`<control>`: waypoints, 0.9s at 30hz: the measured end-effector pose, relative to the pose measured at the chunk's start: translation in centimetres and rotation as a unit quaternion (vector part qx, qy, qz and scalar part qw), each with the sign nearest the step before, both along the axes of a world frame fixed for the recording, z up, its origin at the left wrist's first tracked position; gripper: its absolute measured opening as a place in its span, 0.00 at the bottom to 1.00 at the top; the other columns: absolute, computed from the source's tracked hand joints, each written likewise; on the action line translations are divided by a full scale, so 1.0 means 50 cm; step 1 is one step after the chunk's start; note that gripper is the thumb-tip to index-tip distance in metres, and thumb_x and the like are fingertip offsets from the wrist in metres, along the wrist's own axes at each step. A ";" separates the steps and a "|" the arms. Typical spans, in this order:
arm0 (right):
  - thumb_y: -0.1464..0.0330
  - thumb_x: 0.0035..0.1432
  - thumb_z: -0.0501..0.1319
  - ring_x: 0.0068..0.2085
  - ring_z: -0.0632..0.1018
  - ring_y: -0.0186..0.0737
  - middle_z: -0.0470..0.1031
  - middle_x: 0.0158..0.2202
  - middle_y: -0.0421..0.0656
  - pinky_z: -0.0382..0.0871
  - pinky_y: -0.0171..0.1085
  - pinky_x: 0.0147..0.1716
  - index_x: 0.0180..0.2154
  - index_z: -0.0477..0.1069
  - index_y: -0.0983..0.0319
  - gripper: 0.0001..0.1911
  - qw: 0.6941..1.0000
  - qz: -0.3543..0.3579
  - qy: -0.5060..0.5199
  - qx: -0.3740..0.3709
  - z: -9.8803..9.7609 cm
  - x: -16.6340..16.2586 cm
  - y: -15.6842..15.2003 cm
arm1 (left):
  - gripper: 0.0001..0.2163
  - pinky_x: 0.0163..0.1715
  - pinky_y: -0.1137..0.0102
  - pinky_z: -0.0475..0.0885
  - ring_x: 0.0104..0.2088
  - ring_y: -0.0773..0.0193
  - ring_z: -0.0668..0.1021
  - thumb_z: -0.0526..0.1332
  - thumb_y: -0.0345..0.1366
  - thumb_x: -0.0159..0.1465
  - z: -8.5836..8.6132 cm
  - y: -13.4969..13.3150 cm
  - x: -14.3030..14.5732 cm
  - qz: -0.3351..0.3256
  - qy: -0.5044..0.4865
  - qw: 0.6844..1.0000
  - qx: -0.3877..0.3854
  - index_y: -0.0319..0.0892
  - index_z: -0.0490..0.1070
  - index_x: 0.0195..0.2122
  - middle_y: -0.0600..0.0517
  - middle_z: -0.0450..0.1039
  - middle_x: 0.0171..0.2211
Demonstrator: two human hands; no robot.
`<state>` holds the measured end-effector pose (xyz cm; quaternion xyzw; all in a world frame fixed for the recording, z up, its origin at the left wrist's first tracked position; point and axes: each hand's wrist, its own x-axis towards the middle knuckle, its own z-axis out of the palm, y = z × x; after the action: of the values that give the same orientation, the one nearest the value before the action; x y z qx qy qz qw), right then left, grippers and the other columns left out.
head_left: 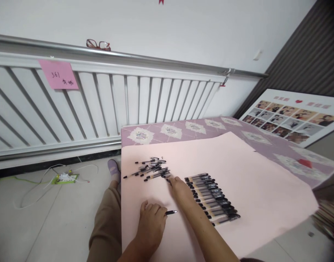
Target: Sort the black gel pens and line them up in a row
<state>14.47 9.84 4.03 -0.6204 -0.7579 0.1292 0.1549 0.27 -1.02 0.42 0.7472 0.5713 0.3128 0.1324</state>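
My left hand [153, 221] is closed around a black pen [171, 212], whose silver-tipped end sticks out to the right of the fingers. Further up the sheet, my right hand [181, 189] has its fingers closed at the near right edge of a loose pile of pens [153, 168]. A small dark piece shows at those fingertips, too little of it to name. To the right of my right forearm lies a row of pens [212, 196], clear-barrelled with black ends, side by side on the pink sheet [224, 160].
The sheet covers a table with a purple patterned cloth [172, 131]. Behind it runs a white radiator [150, 94] with a pink note [59, 74]; glasses [98, 44] rest on the pipe above. A photo board [292, 116] leans at the right. A power strip [65, 178] lies on the floor.
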 end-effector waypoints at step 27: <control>0.62 0.40 0.70 0.29 0.76 0.33 0.74 0.28 0.36 0.70 0.31 0.31 0.37 0.69 0.59 0.20 0.691 -0.205 0.667 -0.188 -0.010 0.048 -0.187 | 0.10 0.50 0.57 0.55 0.36 0.62 0.73 0.52 0.28 0.62 0.014 -0.004 -0.005 -0.008 0.026 0.999 0.045 0.47 0.69 0.39 0.54 0.73 0.33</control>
<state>16.85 0.51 3.51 -0.5272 -0.2693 0.6135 0.5226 0.00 -1.24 1.12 0.7648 0.5541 0.3172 0.0862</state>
